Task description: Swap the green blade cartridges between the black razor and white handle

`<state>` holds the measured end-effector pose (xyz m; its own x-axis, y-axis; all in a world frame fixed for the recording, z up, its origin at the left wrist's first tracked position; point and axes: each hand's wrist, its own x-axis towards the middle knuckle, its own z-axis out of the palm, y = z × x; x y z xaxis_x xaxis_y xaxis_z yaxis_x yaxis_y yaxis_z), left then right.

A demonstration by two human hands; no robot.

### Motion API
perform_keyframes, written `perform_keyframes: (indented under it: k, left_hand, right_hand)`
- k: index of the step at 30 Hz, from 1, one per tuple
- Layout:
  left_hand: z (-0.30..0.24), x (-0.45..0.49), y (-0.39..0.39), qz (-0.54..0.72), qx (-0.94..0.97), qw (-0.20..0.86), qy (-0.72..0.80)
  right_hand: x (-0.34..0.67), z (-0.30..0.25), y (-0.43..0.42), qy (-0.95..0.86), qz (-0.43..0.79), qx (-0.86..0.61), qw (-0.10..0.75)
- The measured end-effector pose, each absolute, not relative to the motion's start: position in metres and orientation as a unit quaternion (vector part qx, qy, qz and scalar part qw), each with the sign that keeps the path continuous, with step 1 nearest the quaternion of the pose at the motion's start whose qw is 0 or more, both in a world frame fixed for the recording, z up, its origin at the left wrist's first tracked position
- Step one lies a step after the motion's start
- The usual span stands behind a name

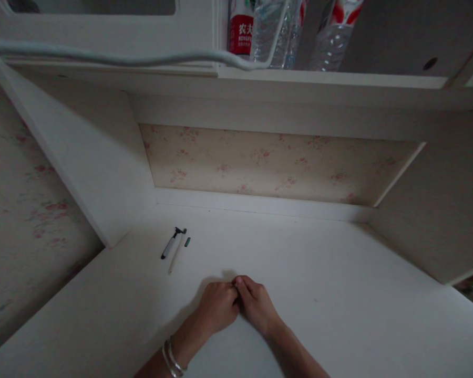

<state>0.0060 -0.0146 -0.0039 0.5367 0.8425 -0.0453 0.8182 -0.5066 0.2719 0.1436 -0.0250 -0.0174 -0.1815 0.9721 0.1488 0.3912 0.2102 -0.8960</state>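
Above the white desktop, my left hand (219, 306) and my right hand (256, 303) meet, both with fingers closed. Between their fingertips a tiny reddish spot shows; what they pinch is too small and hidden to name. Two silver bangles circle my left wrist. Farther back, to the left of my hands, lie a razor (168, 247) with a grey handle and black head, a thin pale stick (176, 255) with a dark tip, and a small dark green piece (187, 242). Neither hand touches these three.
White side panels (98, 152) bound the desk (319, 262) left and right, with floral wallpaper (260, 163) behind. Overhead, a shelf (339, 79) holds several plastic bottles (268, 37). A white cable or tube (142, 59) runs across the upper left.
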Motion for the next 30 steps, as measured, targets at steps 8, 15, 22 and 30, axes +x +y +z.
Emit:
perform_keyframes:
  k: [8,15,22,30]
  left_hand:
    - [-0.0011,0.0062,-0.0154,0.038,0.865,0.135,0.482]
    - [-0.0004,0.0067,-0.0158,0.040,0.864,0.132,0.484]
    - [0.0026,0.0074,-0.0159,0.031,0.861,0.137,0.489]
    - [0.0011,0.0065,-0.0162,0.036,0.868,0.126,0.480]
  right_hand:
    - [0.1436,-0.0175,-0.0249,-0.672,0.371,-0.510,0.388]
    - [0.1430,-0.0168,-0.0266,-0.673,0.372,-0.506,0.391]
    - [0.1431,-0.0172,-0.0247,-0.672,0.376,-0.506,0.389]
    - [0.1431,-0.0167,-0.0254,-0.666,0.378,-0.512,0.389]
